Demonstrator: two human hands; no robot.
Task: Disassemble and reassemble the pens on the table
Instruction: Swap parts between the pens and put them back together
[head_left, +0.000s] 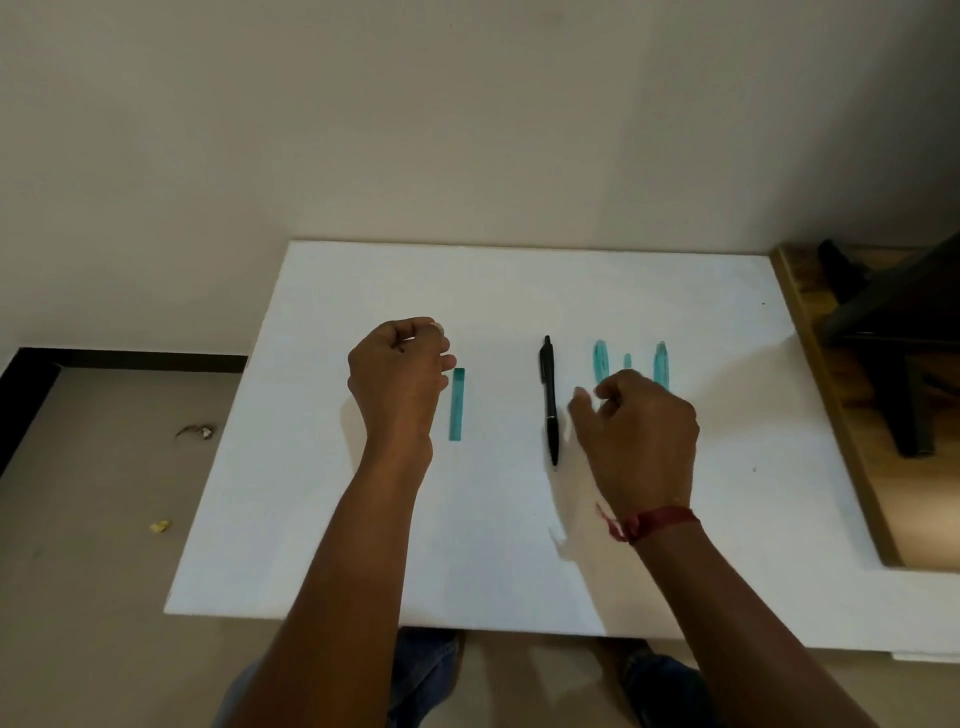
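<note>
Nearest, the white bench (467, 545); right hand (636, 431) just right of the black pen (549, 400), left hand (397, 374) well to its left, both with fingers curled inward; cannot tell whether either pinches a small part. Black pen lies whole and flat; a teal barrel (457, 404) lies parallel to its left, and three teal pieces (601, 358) sit further back, right. Judged light, stiff, smooth, apt to roll: hold both halves near the middle joint and twist.

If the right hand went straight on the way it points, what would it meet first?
Probably the teal pen parts lying just beyond the right hand, provided it stays low; its height above the table is unclear.
</note>
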